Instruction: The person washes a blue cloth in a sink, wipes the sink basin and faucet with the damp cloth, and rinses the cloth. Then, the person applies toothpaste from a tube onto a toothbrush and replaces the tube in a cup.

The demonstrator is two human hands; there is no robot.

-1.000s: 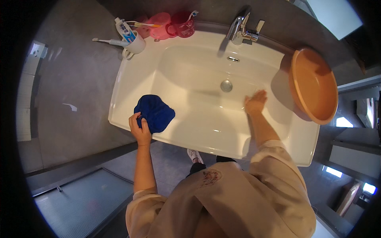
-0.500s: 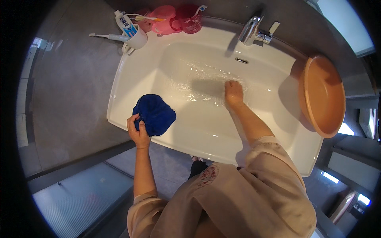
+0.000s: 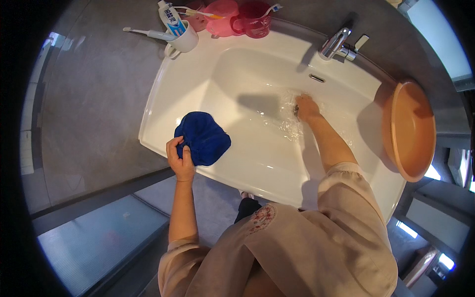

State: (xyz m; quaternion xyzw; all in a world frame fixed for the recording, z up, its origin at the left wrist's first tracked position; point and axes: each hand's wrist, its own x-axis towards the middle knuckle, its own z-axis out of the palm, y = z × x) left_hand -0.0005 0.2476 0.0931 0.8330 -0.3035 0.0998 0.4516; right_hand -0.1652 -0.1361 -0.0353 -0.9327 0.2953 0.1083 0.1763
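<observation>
My left hand [image 3: 181, 159] is closed on the edge of a dark blue cloth [image 3: 204, 138], thumb on top. The bunched cloth hangs over the left front rim of the white sink [image 3: 237, 171]. Farther right, my right hand [image 3: 308, 107] reaches down into rippling shallow water [image 3: 284, 116] in the basin. Its fingertips are hidden, and a small dark metallic piece [image 3: 296, 110] shows beside them; I cannot tell whether the hand grips it.
A chrome faucet [image 3: 336, 43] stands at the sink's back right. An orange plastic basin [image 3: 413, 131] leans at the right end. At the back left are a white mug [image 3: 184, 40] with toothpaste [image 3: 170, 19] and an electric toothbrush [image 3: 148, 33], plus pink [image 3: 222, 20] and red cups [image 3: 256, 22].
In the picture, the whole sink has shifted slightly right. The water's splashing now gathers around my right hand, and a dark metallic piece shows beside it. My left hand keeps its hold on the cloth.
</observation>
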